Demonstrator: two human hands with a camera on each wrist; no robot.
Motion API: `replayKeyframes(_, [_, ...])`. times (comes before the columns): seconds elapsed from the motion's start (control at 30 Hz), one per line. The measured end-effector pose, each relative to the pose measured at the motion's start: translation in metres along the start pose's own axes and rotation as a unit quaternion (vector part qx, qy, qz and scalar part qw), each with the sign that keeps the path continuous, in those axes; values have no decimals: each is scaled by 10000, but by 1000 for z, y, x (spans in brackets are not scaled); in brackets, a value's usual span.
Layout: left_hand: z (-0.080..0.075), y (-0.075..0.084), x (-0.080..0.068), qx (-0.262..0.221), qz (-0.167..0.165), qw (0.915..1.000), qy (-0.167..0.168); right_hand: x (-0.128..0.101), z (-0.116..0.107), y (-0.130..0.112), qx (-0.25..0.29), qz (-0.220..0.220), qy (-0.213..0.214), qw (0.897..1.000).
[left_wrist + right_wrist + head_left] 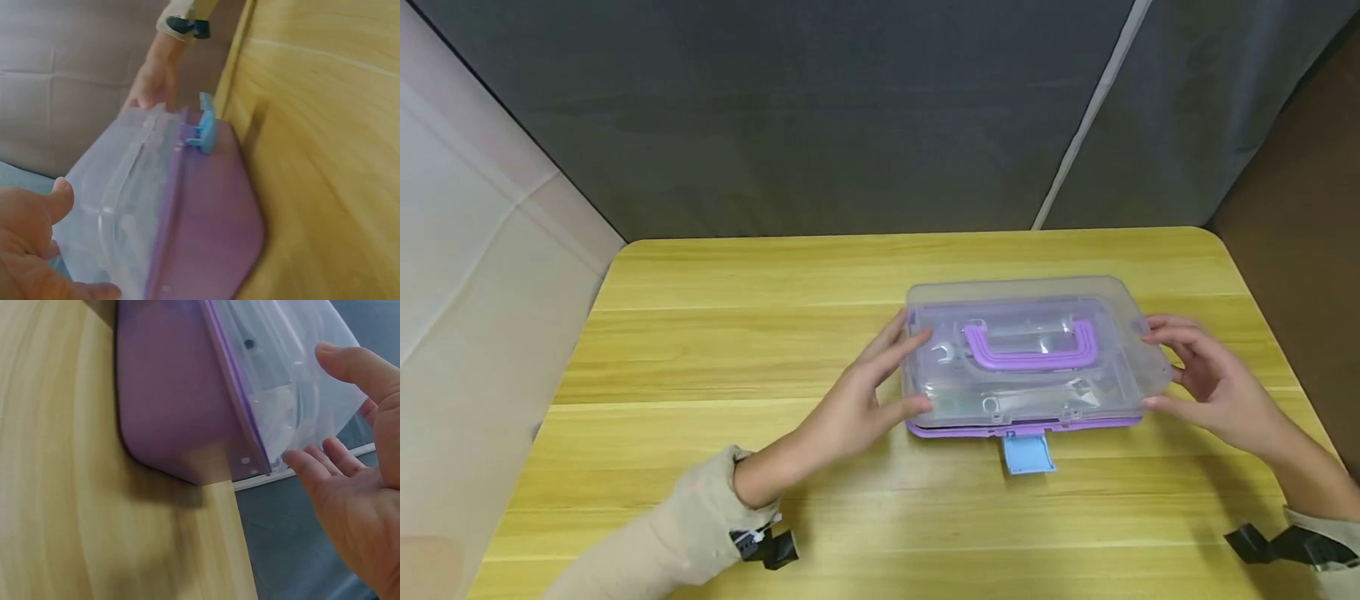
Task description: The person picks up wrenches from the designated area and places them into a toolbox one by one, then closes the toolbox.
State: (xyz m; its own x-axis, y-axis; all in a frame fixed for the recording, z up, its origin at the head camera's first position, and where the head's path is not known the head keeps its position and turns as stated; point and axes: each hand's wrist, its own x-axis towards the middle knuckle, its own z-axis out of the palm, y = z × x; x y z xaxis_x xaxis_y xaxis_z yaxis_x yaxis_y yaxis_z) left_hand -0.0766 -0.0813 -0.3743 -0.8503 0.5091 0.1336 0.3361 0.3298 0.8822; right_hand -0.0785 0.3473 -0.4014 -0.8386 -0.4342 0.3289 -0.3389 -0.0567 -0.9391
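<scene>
A box with a clear lid and purple base stands on the table. The lid lies over the base, with a thin dark gap along part of its front edge. On the lid is a purple handle. A light-blue latch hangs outward at the front. My left hand holds the lid's left end, thumb near the front corner and fingers spread farther back. At the opposite end, my right hand holds the lid between thumb and fingers. Whatever lies inside is blurred by the plastic.
The yellow wooden table reaches a dark grey curtain at the back. A pale cloth hangs at the left, and a brown surface borders the right side. Black straps circle both sleeves.
</scene>
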Motion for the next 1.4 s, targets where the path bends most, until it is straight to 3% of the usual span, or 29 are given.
replayKeyframes(0.13, [3,-8,-3,155,171,9997,20,-3,5,6,33,-169,-102,9998])
replayKeyframes(0.37, [9,-23,-5,119,425,9990,41,-11,11,9,-476,288,87,9984])
replayKeyframes(0.67, [10,-29,-9,214,609,9979,20,-11,13,12,-937,-30,-26,9956])
replayKeyframes(0.87, [10,-29,-11,359,660,9972,-20,-10,8,3,-1662,118,-107,9860])
replayKeyframes(1.13, [9,-28,-11,511,673,9964,-93,-5,5,-11,-2546,-113,-124,9669])
replayKeyframes(1.3, [9,-29,-12,534,631,9965,-111,-1,9,-23,-2585,-366,125,9652])
replayKeyframes(1.4, [9,-30,-12,545,624,9965,-101,0,13,-33,-2480,-416,48,9679])
